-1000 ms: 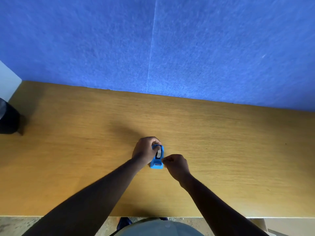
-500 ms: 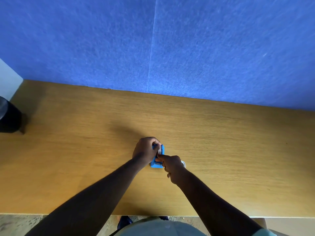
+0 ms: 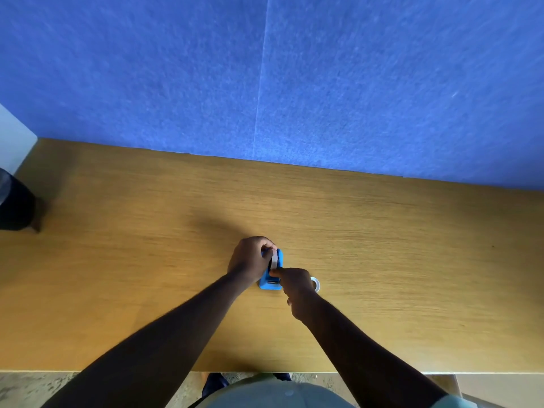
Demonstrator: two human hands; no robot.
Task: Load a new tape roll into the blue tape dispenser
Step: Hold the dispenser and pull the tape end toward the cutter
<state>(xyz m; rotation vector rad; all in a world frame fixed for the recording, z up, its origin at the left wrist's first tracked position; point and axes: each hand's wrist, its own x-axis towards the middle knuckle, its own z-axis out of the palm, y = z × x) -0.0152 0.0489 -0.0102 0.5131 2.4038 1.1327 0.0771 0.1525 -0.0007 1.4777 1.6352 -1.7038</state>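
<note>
The small blue tape dispenser (image 3: 273,282) stands on the wooden table (image 3: 117,260) near the middle. My left hand (image 3: 250,260) is wrapped around its far end from the left. A white tape roll (image 3: 275,259) sits edge-up in its top. My right hand (image 3: 294,282) is beside the dispenser on the right, with its fingertip touching the roll's near edge. A second small white ring (image 3: 315,283) lies flat on the table just right of my right hand, partly hidden by it.
A blue felt wall (image 3: 265,78) rises behind the table. A black cylindrical object (image 3: 13,203) stands at the left edge. The table's near edge (image 3: 88,371) runs just above my torso.
My right hand moved from beside the dispenser's near end up onto the roll, uncovering the white ring on the table to its right. My left hand stayed on the dispenser.
</note>
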